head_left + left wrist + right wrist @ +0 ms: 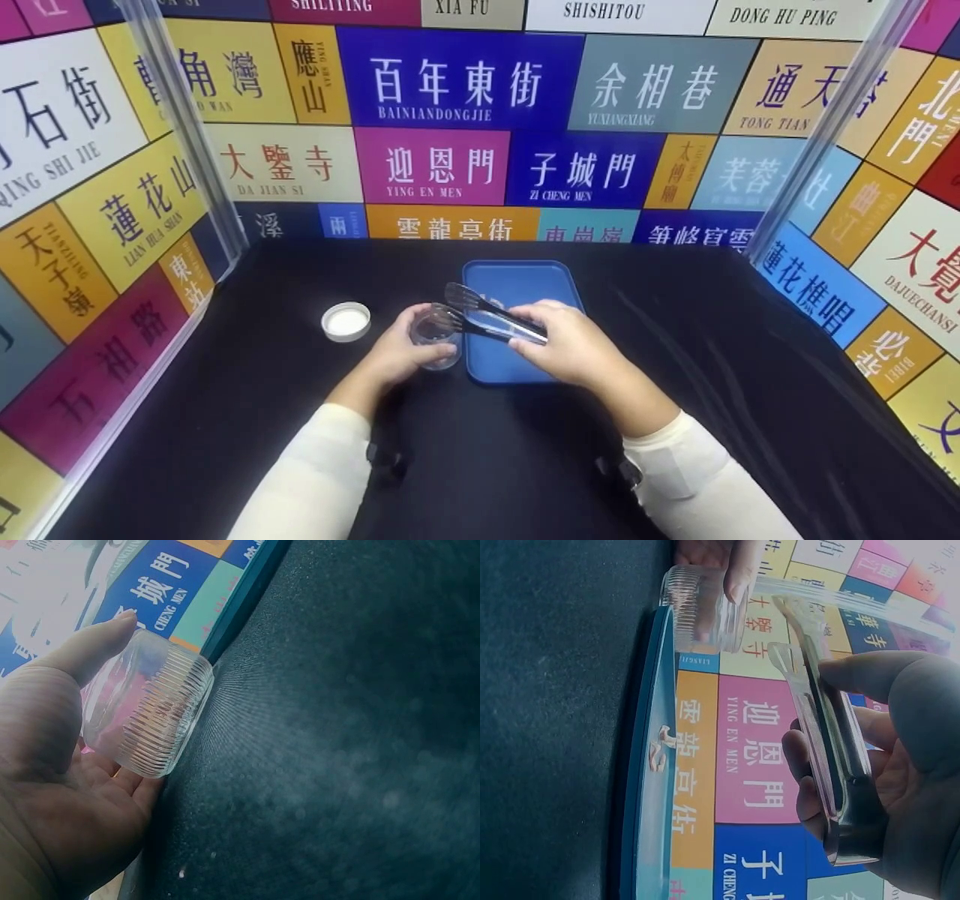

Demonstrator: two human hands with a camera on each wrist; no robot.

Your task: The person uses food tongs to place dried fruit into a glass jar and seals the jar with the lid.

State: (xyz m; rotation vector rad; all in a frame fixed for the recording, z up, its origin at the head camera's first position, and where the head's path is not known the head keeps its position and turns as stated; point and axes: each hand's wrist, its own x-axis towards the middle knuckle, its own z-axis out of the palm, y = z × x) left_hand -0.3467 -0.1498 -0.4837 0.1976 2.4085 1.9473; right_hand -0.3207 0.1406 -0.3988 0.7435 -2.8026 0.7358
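Left hand (399, 349) grips jar (154, 709); tongs (834, 742) held in right hand (568, 341), near jar.

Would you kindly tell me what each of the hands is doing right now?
Left hand: holding the clear jar between thumb and fingers.
Right hand: holding the tongs, their tips apart.
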